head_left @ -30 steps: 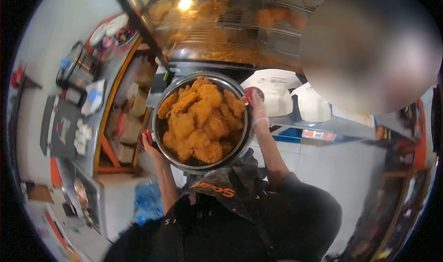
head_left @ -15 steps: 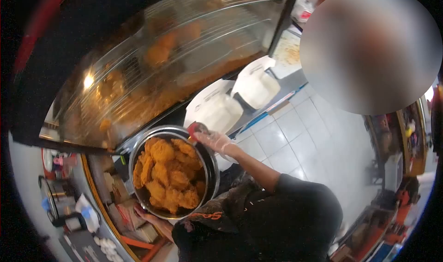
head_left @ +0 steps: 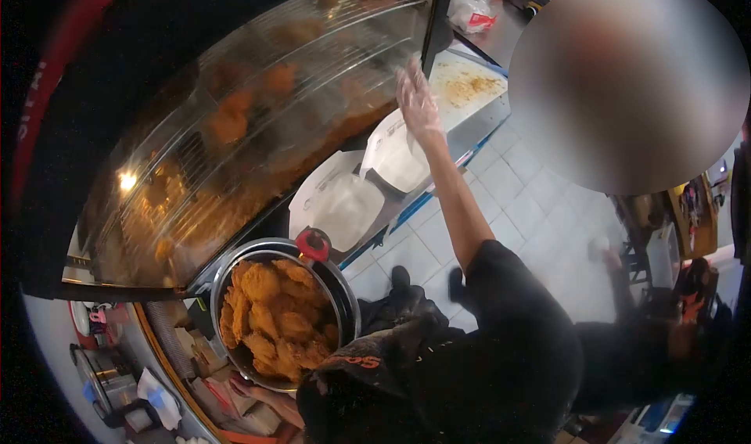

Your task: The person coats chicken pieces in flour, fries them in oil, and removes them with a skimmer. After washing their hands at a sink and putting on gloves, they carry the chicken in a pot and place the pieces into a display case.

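Note:
A round steel pot (head_left: 350,295) with red handles is filled with golden fried chicken pieces (head_left: 274,319). It sits low against my chest, below a glass warming case (head_left: 235,131) that holds more fried chicken on wire racks. My left hand (head_left: 254,389) grips the pot's near handle from underneath and is partly hidden by the pot. The pot's far red handle (head_left: 313,244) is free. My right hand (head_left: 418,100), in a thin clear glove, is raised with fingers spread by the dark frame at the case's right end, holding nothing.
Two white paper containers (head_left: 344,205) (head_left: 399,158) lie on the counter under the case. A crumb-strewn tray (head_left: 469,84) is further along. Shelves with cartons (head_left: 203,358) and a metal cooker (head_left: 98,377) are at lower left. White floor tiles (head_left: 516,209) spread to the right.
My right hand let go of the pot's far red handle and rose up to the right end of the glass case. The left hand still holds the pot.

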`<state>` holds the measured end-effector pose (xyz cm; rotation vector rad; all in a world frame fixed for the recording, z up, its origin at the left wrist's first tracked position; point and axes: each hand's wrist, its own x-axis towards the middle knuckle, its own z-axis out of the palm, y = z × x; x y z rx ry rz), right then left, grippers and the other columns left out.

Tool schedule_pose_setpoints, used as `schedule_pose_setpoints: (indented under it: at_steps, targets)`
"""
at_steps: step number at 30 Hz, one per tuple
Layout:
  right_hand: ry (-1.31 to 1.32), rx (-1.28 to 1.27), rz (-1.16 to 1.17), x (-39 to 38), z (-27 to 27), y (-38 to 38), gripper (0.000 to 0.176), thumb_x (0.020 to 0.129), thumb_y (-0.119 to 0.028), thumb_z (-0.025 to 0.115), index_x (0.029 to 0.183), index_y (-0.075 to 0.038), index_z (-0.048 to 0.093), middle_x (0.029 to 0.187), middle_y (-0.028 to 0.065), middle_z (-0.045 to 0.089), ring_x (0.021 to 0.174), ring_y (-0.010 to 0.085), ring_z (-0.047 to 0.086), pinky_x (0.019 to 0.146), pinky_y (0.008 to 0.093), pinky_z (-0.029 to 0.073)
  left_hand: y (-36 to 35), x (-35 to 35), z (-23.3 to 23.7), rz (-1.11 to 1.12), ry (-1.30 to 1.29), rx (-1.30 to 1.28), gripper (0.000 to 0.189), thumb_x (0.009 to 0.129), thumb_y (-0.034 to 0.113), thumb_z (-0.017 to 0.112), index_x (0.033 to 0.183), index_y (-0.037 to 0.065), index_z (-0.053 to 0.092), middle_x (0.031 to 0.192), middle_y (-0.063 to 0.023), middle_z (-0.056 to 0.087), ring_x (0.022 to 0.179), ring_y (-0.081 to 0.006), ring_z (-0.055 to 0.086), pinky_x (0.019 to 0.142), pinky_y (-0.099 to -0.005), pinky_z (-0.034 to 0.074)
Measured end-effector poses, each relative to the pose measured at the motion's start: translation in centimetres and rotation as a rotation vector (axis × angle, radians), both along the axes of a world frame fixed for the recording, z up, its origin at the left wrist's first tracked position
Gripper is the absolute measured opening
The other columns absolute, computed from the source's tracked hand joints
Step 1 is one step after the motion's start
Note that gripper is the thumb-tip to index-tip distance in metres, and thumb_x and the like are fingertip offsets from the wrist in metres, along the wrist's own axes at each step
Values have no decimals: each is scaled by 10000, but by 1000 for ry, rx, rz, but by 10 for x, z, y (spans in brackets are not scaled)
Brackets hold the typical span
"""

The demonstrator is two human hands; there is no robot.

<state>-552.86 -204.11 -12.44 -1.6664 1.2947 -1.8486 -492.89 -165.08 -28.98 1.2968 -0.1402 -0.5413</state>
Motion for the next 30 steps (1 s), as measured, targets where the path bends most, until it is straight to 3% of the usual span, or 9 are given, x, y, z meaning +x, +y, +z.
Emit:
schedule_pose_setpoints:
  at_steps: [3, 5, 8, 12, 13, 19, 23, 25, 30]
  targets:
    - [-327, 106, -77, 6, 21, -29, 533, 988, -206, 445, 1431, 42, 284, 1459, 263, 327, 1312, 352, 400, 1044, 342, 391, 1, 6, -3, 3, -3, -10, 523, 949, 418, 493, 1297, 29, 463, 1395, -106, 422, 1260, -261, 416, 1049, -420, 339]
    - [122, 231, -596, 21, 28, -39, 557, 999, -226, 418, 1422, 95, 250, 1482, 288, 254, 1361, 373, 312, 1095, 374, 331, 3, 7, -5, 0, -5, -18, 520, 948, 417, 494, 1295, 31, 464, 1392, -105, 424, 1256, -261, 419, 1046, -420, 342]
    - [178, 130, -676, 83, 39, -14, 556, 1011, -236, 380, 1388, 152, 256, 1454, 317, 283, 1351, 396, 312, 1134, 385, 255, 4, 8, -6, 10, -6, -22, 515, 947, 415, 497, 1292, 33, 466, 1388, -103, 428, 1252, -261, 424, 1043, -422, 346]
    - [262, 83, -391, 92, 26, 14, 510, 1011, -214, 360, 1417, 85, 283, 1483, 285, 252, 1389, 375, 249, 1147, 366, 224, -1, 11, -8, -13, 0, -41, 509, 946, 413, 500, 1287, 37, 468, 1383, -101, 433, 1245, -262, 430, 1039, -424, 352]
    - [-255, 48, -125, 86, 38, 23, 495, 999, -193, 382, 1430, 36, 298, 1491, 267, 254, 1388, 366, 260, 1140, 361, 238, -1, 12, -9, -19, 5, -42, 507, 945, 412, 501, 1286, 37, 469, 1381, -100, 434, 1243, -262, 431, 1038, -424, 353]
    - [71, 181, -671, 10, 34, -15, 561, 994, -414, 373, 1391, -20, 413, 1430, 196, 412, 1329, 326, 374, 1104, 382, 282, 14, 31, -27, -94, 72, -126, 498, 943, 408, 505, 1279, 43, 473, 1373, -97, 442, 1233, -263, 441, 1032, -427, 362]
    - [128, 64, -580, -25, 11, -37, 511, 998, -386, 365, 1341, -27, 484, 1379, 199, 470, 1284, 340, 422, 1084, 384, 314, 48, 95, -80, -228, 441, -414, 492, 942, 406, 508, 1275, 46, 475, 1368, -95, 447, 1227, -264, 447, 1027, -429, 367]
    - [280, 105, -747, -31, 10, -41, 393, 1007, -324, 383, 1256, -75, 559, 1187, 93, 611, 1019, 183, 593, 815, 281, 480, 60, 111, -99, -213, 718, -632, 457, 935, 393, 527, 1247, 62, 487, 1325, -82, 476, 1186, -260, 477, 1000, -431, 399]
    - [-247, 77, -563, -38, -2, -65, 367, 974, -373, 496, 1190, -90, 586, 838, 27, 623, 610, 85, 502, 529, 258, 411, 17, 23, -16, 34, -20, -61, 433, 927, 388, 552, 1230, 86, 485, 1275, -80, 500, 1149, -246, 503, 975, -423, 424]
